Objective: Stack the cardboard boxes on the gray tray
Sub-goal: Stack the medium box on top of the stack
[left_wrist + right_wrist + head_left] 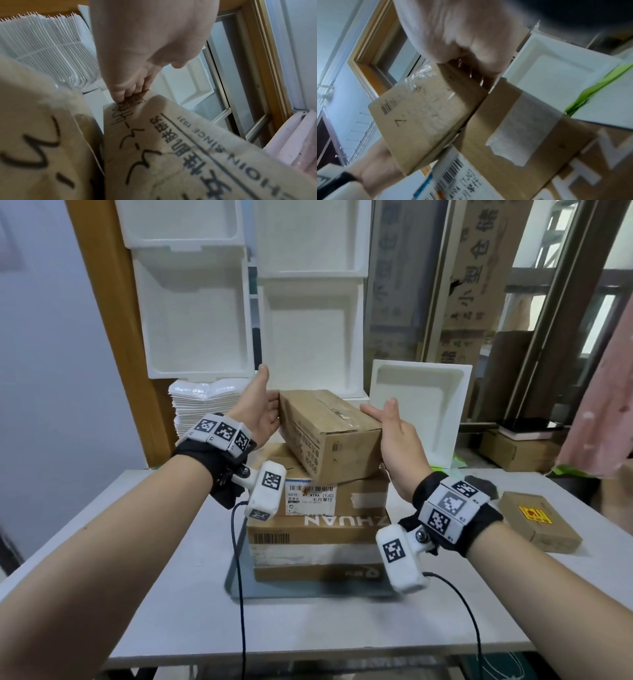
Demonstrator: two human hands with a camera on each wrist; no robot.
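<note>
A worn brown cardboard box [329, 429] sits skewed and tilted on top of a stack of two larger cardboard boxes [359, 498] on the gray tray [239, 587]. My left hand [269, 409] holds the top box's left end, thumb up, fingers reaching round its far side [126, 92]. My right hand [385, 419] grips its right end, fingers curled over the upper corner [471, 65]. The wrist views show the top box [171, 155] [423, 115] close up, with the labelled box [513, 121] just under it. The top box appears to touch the stack.
A small flat cardboard box [537, 518] with a yellow sticker lies on the white table at the right. A white foam tray [418, 409] leans behind the stack. Stacked clear plastic trays [195, 402] stand at the back left. Wrist camera cables hang over the table's front.
</note>
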